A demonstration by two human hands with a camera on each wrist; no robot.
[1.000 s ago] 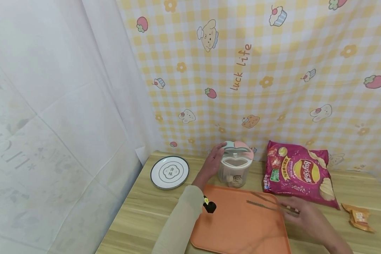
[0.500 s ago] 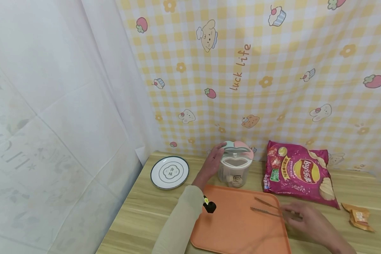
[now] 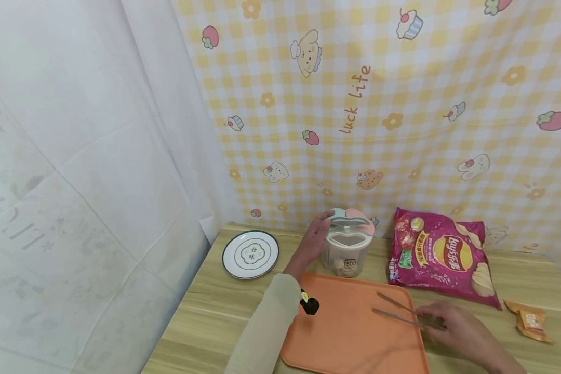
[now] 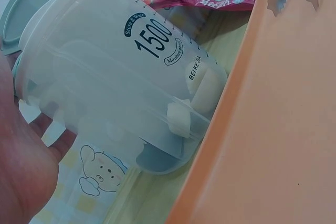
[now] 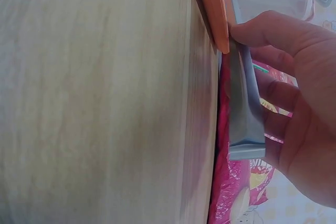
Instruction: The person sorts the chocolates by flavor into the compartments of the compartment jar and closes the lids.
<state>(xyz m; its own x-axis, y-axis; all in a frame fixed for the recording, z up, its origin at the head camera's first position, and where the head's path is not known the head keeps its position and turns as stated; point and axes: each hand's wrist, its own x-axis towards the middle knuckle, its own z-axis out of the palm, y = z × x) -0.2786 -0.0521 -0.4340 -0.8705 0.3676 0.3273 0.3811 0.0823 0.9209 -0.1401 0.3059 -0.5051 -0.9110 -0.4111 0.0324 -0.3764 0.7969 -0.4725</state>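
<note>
The left hand rests on the side of the jar, fingers laid fairly straight against its wall and up to the lid, which sits on top; this hand and the jar have not shifted over the last second. The jar stands on the desk just behind the tray, and the left wrist view shows a few pale blocks lying at its bottom. The right hand holds the tongs by their joined end, fingers curled round the metal, at the tray's right rim, with the two tips reaching out over the tray. A second ago the tongs lay a little further back and the hand was only closing on them; now the grip looks settled and the tongs have slid slightly toward the near edge. From this I judge that the tool is in hand while the jar is merely steadied, its lid not yet off. A chip bag lies beside the jar, a plate stands left of it, and a small wrapped snack lies at the right edge.
</note>
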